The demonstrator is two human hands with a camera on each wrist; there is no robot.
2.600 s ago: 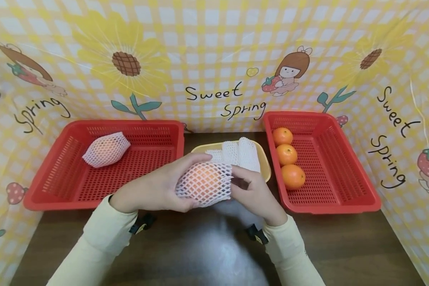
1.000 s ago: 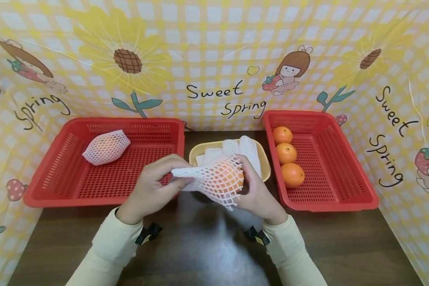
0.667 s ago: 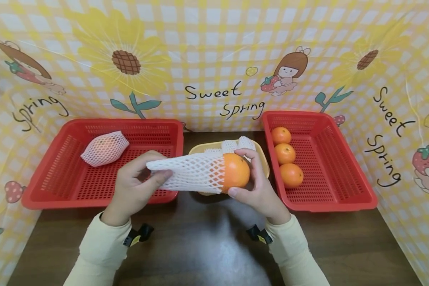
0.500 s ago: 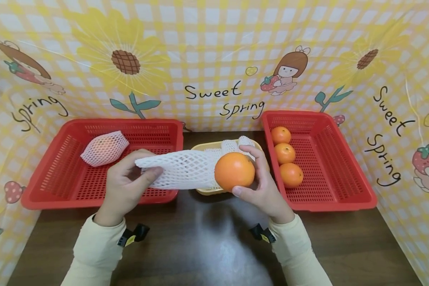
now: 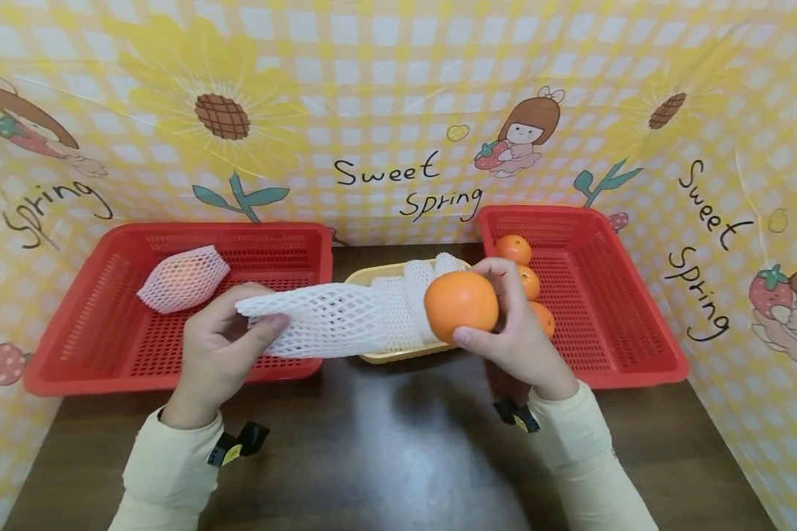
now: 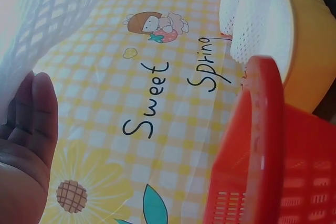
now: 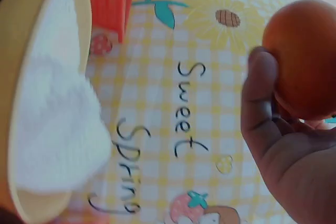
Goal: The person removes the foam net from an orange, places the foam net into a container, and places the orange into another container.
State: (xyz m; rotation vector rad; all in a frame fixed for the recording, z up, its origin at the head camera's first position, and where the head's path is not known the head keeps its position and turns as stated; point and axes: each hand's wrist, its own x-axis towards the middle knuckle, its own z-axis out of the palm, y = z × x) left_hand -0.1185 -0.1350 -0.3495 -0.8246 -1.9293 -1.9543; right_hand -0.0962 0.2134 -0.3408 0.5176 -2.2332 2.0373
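My left hand [image 5: 219, 354] pinches one end of a white foam fruit net [image 5: 325, 321], which stretches flat to the right over the yellow tray. In the left wrist view the same net [image 6: 47, 19] hangs above the fingers. Bare and unwrapped, an orange [image 5: 461, 306] is held in my right hand [image 5: 525, 332], thumb in front and fingers behind. The right wrist view shows that orange [image 7: 307, 59] between thumb and fingers. Beneath the net and the orange, more white foam nets [image 5: 420, 284] lie in the yellow tray [image 5: 398, 356].
On the left stands a red basket [image 5: 106, 380] with one net-wrapped orange [image 5: 182, 279] inside. A second red basket [image 5: 627, 376] on the right holds several bare oranges [image 5: 513, 251] along its left side. Patterned cloth [image 5: 372, 96] rises behind and at both sides.
The orange has come out of the foam net, drawn rightward by my right hand. My left hand has moved left with the net, now hanging flat, and the two are apart.
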